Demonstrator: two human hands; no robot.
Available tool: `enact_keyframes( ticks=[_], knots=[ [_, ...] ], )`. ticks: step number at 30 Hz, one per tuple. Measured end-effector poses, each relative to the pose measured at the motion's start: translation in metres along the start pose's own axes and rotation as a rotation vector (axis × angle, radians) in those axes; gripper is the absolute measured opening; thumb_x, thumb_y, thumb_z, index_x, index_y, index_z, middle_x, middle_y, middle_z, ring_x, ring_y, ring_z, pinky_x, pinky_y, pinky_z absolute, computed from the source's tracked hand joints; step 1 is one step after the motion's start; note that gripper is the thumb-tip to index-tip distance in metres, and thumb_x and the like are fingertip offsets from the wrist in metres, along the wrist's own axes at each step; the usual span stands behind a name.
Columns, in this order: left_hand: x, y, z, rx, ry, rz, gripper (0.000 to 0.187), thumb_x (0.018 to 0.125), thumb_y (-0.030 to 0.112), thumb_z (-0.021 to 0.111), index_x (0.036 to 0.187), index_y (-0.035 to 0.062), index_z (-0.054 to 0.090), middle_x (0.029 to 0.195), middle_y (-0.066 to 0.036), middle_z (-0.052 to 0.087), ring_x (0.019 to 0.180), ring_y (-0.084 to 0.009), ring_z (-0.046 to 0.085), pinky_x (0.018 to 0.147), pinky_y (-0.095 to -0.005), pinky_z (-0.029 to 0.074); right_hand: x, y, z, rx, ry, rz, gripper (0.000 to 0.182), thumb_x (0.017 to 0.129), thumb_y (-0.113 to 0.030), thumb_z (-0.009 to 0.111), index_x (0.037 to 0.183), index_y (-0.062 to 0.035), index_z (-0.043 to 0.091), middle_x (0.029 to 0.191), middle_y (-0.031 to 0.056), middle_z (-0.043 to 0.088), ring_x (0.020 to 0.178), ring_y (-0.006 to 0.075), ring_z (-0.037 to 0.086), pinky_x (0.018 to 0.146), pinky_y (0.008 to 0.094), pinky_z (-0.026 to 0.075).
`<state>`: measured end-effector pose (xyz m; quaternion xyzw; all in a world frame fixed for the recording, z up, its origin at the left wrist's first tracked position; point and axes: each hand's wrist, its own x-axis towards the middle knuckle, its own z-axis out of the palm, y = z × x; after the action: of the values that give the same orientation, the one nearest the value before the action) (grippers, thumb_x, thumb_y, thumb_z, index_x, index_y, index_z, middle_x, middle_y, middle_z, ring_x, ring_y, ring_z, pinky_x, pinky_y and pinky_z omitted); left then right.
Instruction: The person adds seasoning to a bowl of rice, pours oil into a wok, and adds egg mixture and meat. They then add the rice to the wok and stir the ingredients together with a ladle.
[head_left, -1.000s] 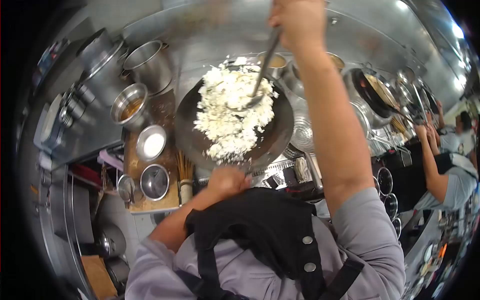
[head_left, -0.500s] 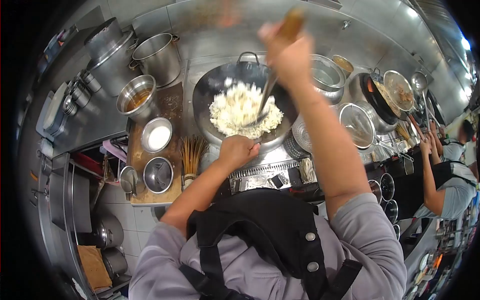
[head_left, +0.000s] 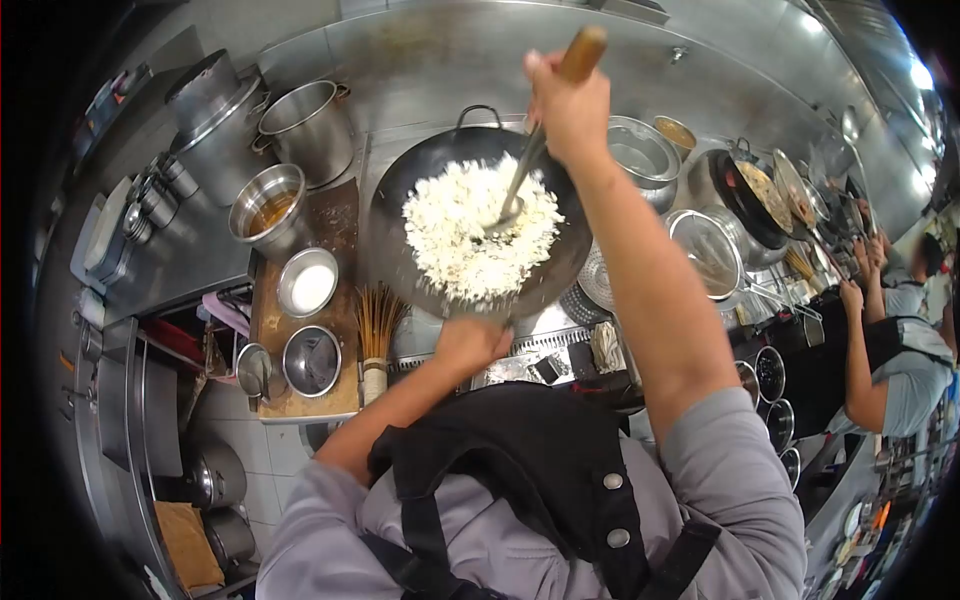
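A dark wok (head_left: 393, 225) sits on the stove in front of me, tilted toward me, with a loose heap of white rice (head_left: 470, 225) in it. Some grains are blurred near the front. My left hand (head_left: 470, 343) is closed at the wok's near edge; the part it grips is mostly hidden under the fingers. Above the wok's right side, my right hand (head_left: 572, 108) wraps around the wooden handle of a metal ladle (head_left: 524, 172). The ladle slants down to the left, and its head is partly sunk in the rice.
Left of the wok, a board holds a bowl of white stuff (head_left: 308, 283), a pot of brown liquid (head_left: 268, 205) and a bamboo brush (head_left: 376, 330). On the right are a strainer (head_left: 704, 255) and another wok (head_left: 765, 195). Co-workers (head_left: 890, 370) stand farther right.
The wok has come nearer and tipped toward me, with my left hand moving slightly down. The rice has spread forward. The ladle and my right hand have shifted slightly left and down.
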<state>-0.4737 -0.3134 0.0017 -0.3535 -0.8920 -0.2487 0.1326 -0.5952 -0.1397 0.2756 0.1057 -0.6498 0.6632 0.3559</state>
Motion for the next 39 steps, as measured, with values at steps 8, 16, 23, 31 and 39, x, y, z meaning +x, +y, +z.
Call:
enact_keyframes(
  ticks=[8, 16, 23, 31, 39],
  knots=[
    [0.042, -0.004, -0.043, 0.090, -0.018, 0.024, 0.044, 0.090, 0.044, 0.061, 0.063, 0.0097, 0.064, 0.066, -0.012, 0.066, 0.060, -0.0338, 0.065, 0.054, -0.0489, 0.049, -0.024, -0.019, 0.003, 0.096, -0.081, -0.123, 0.024, 0.088, -0.018, 0.076, 0.080, -0.0031, 0.060, 0.058, 0.0020, 0.054, 0.045, 0.0108, 0.051, 0.045, 0.0286, 0.040],
    [-0.031, 0.017, -0.049, 0.024, -0.106, 0.107, 0.041, 0.090, 0.040, 0.062, 0.060, 0.0104, 0.063, 0.061, -0.011, 0.062, 0.056, -0.0342, 0.062, 0.053, -0.0481, 0.049, 0.024, -0.079, -0.016, 0.198, -0.037, -0.047, 0.029, 0.083, -0.023, 0.082, 0.085, -0.0019, 0.061, 0.062, 0.0031, 0.059, 0.047, 0.0107, 0.053, 0.045, 0.0267, 0.041],
    [0.014, -0.006, -0.011, 0.034, 0.046, 0.031, 0.045, 0.093, 0.041, 0.057, 0.063, 0.0084, 0.065, 0.062, -0.013, 0.063, 0.059, -0.0360, 0.063, 0.056, -0.0478, 0.051, -0.013, 0.010, 0.003, 0.041, 0.044, -0.014, 0.025, 0.086, -0.019, 0.078, 0.083, -0.0015, 0.061, 0.064, 0.0033, 0.059, 0.046, 0.0119, 0.052, 0.044, 0.0276, 0.041],
    [0.036, -0.009, -0.074, 0.087, -0.062, 0.068, 0.047, 0.092, 0.042, 0.058, 0.059, 0.0083, 0.064, 0.061, -0.014, 0.063, 0.058, -0.0350, 0.063, 0.056, -0.0479, 0.050, -0.004, -0.064, 0.000, 0.287, -0.099, -0.165, 0.019, 0.087, -0.014, 0.074, 0.080, -0.0033, 0.060, 0.060, 0.0031, 0.056, 0.043, 0.0116, 0.049, 0.043, 0.0290, 0.040],
    [-0.040, 0.010, -0.050, -0.005, -0.255, 0.093, 0.044, 0.091, 0.045, 0.059, 0.065, 0.0108, 0.067, 0.067, -0.012, 0.067, 0.064, -0.0334, 0.067, 0.058, -0.0475, 0.053, 0.033, -0.069, 0.000, 0.035, 0.033, 0.007, 0.023, 0.087, -0.019, 0.074, 0.079, -0.0025, 0.060, 0.066, 0.0033, 0.060, 0.060, 0.0106, 0.059, 0.051, 0.0267, 0.045]
  ],
)
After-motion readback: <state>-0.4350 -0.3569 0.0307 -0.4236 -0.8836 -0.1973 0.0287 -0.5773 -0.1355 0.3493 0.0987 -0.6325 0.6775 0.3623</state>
